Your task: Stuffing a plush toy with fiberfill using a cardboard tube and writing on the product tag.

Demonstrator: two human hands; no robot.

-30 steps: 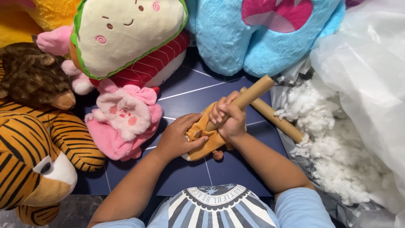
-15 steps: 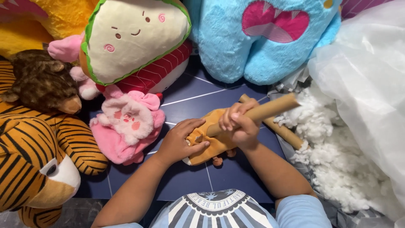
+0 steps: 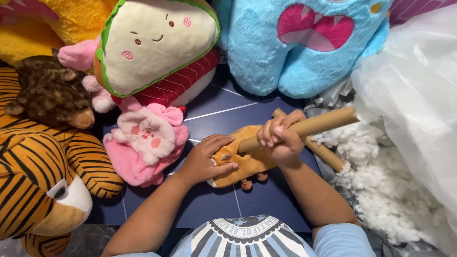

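Both hands were closed: the left hand [image 3: 205, 161] gripped the tan plush skin [image 3: 247, 162], the right hand [image 3: 280, 138] the cardboard tube [image 3: 314, 126]. Steadying the skin looked wise while the tube pressed in.

Tiger plush [image 3: 33, 190], brown bear [image 3: 47, 90], pink doll [image 3: 145, 143], blue monster [image 3: 304, 43], plastic sheet [image 3: 419, 104].

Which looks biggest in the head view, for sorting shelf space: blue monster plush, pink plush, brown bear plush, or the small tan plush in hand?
1. Blue monster plush, cut off at the top.
2. Pink plush.
3. Brown bear plush, close to the pink one and partly hidden; unsure.
4. Small tan plush, partly covered by both hands.
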